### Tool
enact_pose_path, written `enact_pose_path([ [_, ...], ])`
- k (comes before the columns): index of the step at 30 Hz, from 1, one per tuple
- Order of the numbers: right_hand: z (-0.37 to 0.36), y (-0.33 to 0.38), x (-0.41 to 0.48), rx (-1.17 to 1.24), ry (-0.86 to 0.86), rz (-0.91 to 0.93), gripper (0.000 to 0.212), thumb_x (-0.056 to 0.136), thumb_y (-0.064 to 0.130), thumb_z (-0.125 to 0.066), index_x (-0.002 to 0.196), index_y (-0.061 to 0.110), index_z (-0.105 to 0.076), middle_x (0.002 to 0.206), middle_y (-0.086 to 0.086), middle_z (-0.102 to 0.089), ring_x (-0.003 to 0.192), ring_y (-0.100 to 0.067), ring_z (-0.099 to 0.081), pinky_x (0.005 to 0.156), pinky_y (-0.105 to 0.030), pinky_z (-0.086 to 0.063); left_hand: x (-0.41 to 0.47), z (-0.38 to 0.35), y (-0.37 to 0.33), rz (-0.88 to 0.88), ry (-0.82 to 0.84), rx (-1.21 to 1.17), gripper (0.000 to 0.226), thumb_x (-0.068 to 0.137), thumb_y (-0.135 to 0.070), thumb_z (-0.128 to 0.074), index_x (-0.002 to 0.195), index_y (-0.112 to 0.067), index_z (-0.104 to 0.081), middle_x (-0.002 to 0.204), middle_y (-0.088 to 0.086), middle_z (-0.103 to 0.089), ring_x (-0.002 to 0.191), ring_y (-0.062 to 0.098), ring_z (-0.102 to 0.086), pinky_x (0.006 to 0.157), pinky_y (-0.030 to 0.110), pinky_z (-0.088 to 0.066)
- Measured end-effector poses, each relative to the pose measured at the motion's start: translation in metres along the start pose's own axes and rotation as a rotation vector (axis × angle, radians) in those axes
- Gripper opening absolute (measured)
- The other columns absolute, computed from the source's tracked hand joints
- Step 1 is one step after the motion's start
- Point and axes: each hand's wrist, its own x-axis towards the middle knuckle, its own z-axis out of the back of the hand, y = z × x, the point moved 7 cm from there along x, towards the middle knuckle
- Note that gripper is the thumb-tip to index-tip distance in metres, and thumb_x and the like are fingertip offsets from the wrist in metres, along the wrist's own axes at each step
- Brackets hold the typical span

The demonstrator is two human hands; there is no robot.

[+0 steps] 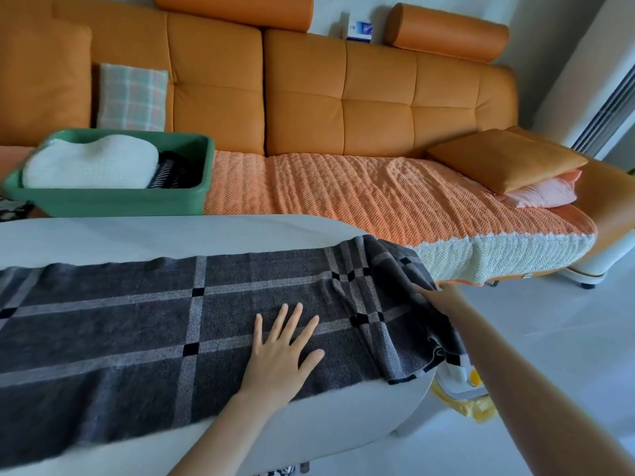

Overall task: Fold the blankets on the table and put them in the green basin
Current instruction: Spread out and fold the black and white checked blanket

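A dark grey blanket (137,324) with pale plaid stripes lies spread in a long strip across the white table (154,235). Its right end hangs over the table's rounded edge. My left hand (280,352) rests flat on the blanket, fingers spread. At the blanket's right end my right hand (438,297) grips the drooping cloth; its fingertips are hidden in the folds. The green basin (113,201) stands on the sofa at the left, holding a folded white blanket (89,164) and a folded dark striped one (171,171).
An orange sofa (343,108) with an orange quilted cover (360,197) runs behind the table. A plaid cushion (132,96) leans behind the basin; orange and pink pillows (515,173) lie at the sofa's right end. A yellow bag (470,396) sits on the floor beside the table.
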Motion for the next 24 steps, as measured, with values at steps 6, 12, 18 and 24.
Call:
enact_pose_path([
  [6, 0.007, -0.008, -0.010, 0.198, -0.229, 0.121, 0.018, 0.089, 0.023, -0.061, 0.089, 0.008, -0.071, 0.080, -0.013, -0.067, 0.075, -0.028, -0.060, 0.072, -0.037, -0.049, 0.000, 0.001, -0.002, -0.012, 0.030, -0.030, 0.055, 0.095, -0.060, -0.018, 0.136, -0.034, -0.044, 0.142, 0.000, -0.045, 0.130, 0.024, -0.044, 0.101, 0.053, -0.017],
  [12, 0.026, 0.077, -0.061, 0.059, -0.408, 0.426, 0.020, 0.092, 0.027, -0.055, 0.105, 0.025, -0.070, 0.090, -0.002, -0.069, 0.077, -0.020, -0.057, 0.060, -0.028, -0.042, -0.001, 0.002, -0.002, -0.026, 0.050, -0.130, 0.062, 0.094, -0.064, -0.006, 0.142, -0.035, -0.033, 0.150, -0.003, -0.030, 0.139, 0.021, -0.027, 0.107, 0.050, -0.008],
  [18, -0.078, 0.134, -0.133, -0.277, 0.021, 0.718, 0.036, 0.090, 0.049, -0.052, 0.117, 0.027, -0.064, 0.107, 0.004, -0.066, 0.094, -0.020, -0.063, 0.071, -0.029, -0.049, -0.001, 0.040, 0.022, 0.120, -0.183, -0.741, 0.054, 0.099, -0.042, -0.028, 0.148, -0.023, -0.016, 0.153, -0.014, -0.006, 0.139, -0.002, 0.003, 0.113, 0.028, 0.010],
  [24, -0.057, 0.106, -0.111, -0.020, -0.186, 0.621, 0.032, 0.094, 0.041, -0.050, 0.119, 0.026, -0.062, 0.117, 0.002, -0.059, 0.098, -0.019, -0.060, 0.073, -0.034, -0.052, -0.019, 0.056, 0.056, 0.163, -0.299, -0.422, 0.070, 0.090, -0.051, -0.009, 0.145, -0.015, -0.031, 0.154, 0.002, -0.022, 0.144, 0.015, -0.012, 0.114, 0.037, 0.003],
])
